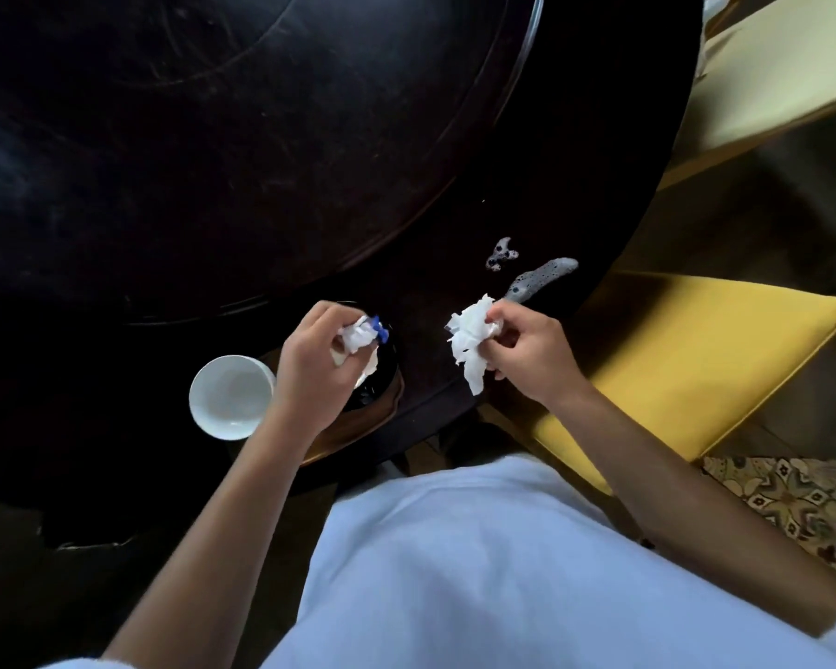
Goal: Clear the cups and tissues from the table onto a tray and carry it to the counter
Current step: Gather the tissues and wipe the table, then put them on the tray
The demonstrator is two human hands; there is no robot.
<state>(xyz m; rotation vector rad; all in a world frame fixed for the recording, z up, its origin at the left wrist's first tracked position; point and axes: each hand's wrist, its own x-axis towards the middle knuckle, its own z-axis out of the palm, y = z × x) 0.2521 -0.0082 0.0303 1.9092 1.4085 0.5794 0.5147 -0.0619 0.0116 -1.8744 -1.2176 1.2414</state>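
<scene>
My left hand (310, 364) grips a crumpled white tissue with a blue bit (360, 333), held just above a dark round tray (384, 379) near the table's front edge. A white cup (230, 395) stands empty, just left of my left wrist. My right hand (522, 354) pinches a larger crumpled white tissue (469, 345) above the dark table (213, 185). Much of the tray is hidden under my left hand.
Two patches of foamy spill (541, 277) lie on the table beyond my right hand. A yellow chair seat (696, 359) stands at the table's right edge, a pale cushion (783, 74) farther back. A raised round centre plate (261, 113) fills the tabletop's middle. Patterned rug (792, 504) at right.
</scene>
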